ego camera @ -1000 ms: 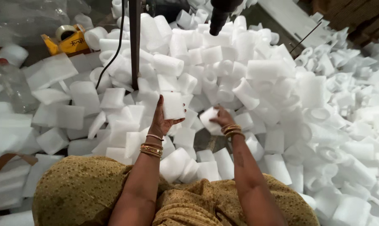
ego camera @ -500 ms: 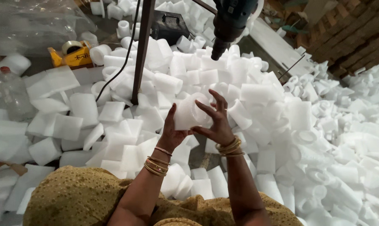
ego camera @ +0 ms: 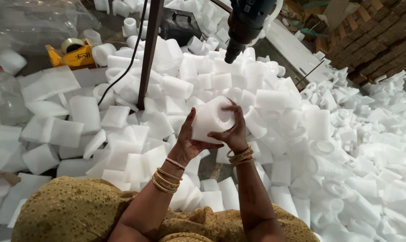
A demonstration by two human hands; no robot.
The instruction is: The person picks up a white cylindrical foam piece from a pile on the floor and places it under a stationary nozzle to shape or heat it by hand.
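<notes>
A white foam block with a round hollow in its right side is held up in front of me with both hands. My left hand cups it from the left and below. My right hand grips its right side, fingers curled over the top and around the hollow. A dark power drill hangs bit-down from a stand above and beyond the block, clear of it. Gold bangles ring both wrists.
Heaps of white foam blocks and foam rings cover the floor all round. A dark metal pole with a black cable rises left of the drill. A yellow tape dispenser and a plastic bottle lie far left. Wooden pallets stand top right.
Both hands picked a foam block from the pile and raised it towards the drill. The right hand has shifted round to the block's right side.
</notes>
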